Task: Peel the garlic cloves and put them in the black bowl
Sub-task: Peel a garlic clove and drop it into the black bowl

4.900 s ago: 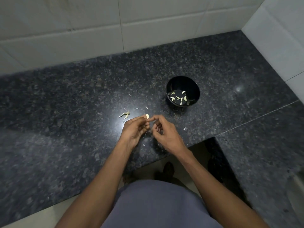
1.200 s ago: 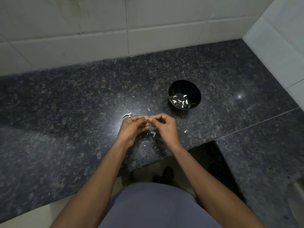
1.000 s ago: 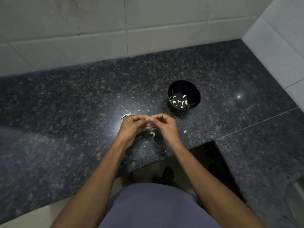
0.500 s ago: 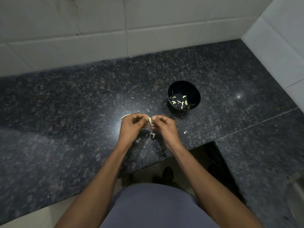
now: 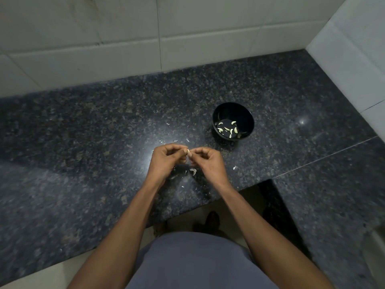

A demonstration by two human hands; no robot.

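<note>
The fingers of both hands meet on one small pale garlic clove (image 5: 188, 152), pinched between them above the surface. The left hand (image 5: 166, 160) has its fingers curled inward, thumb and forefinger clamped on the clove's left side. The right hand (image 5: 209, 163) mirrors it, fingers curled, its fingertips nipping the clove's right side. How much skin is left on the clove is too small to tell.

Just below the hands, on the near side, a curled scrap of peel (image 5: 193, 171) lies on the dark speckled surface (image 5: 83, 142), with smaller flecks around it. Another pale scrap (image 5: 235, 167) lies to the right of the right hand. More tiny flecks (image 5: 168, 124) are scattered on the far side of the hands.

Farther away and to the right stands the black bowl (image 5: 249, 117), upright and apart from the hands. Peeled cloves (image 5: 229, 129) lie in its bottom, several of them, pale against the black.

White wall tiles (image 5: 125, 38) rise behind the surface and at its right end. Both bare forearms run from the near edge up to the hands, over a grey garment (image 5: 198, 263).
</note>
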